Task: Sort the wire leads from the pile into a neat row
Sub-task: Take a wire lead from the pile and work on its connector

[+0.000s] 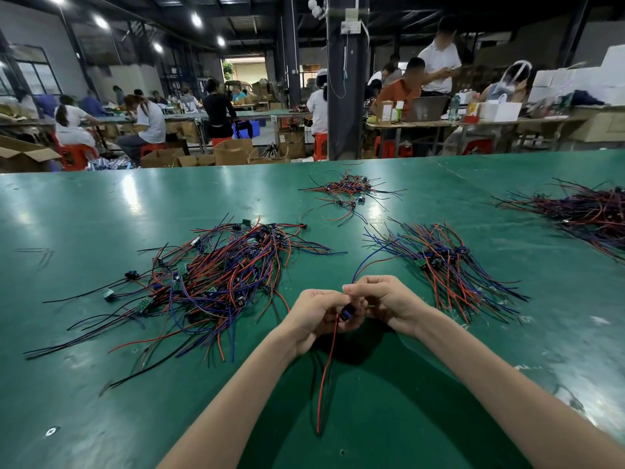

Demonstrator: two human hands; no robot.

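Note:
A tangled pile of red, blue and black wire leads (216, 282) with small green boards lies on the green table, left of my hands. To the right, a bundle of aligned leads (449, 265) is laid out side by side. My left hand (314, 316) and my right hand (385, 302) meet above the table's middle, fingers curled, and together pinch one wire lead (346, 313) at its small dark connector. Its red and black wires hang down toward me, and a blue wire arcs up and away from my right hand.
A smaller loose heap of leads (351, 192) lies farther back, and a large dark bundle (588, 214) sits at the far right. The green table (84, 231) ends at a far edge, beyond which people sit at benches among cardboard boxes.

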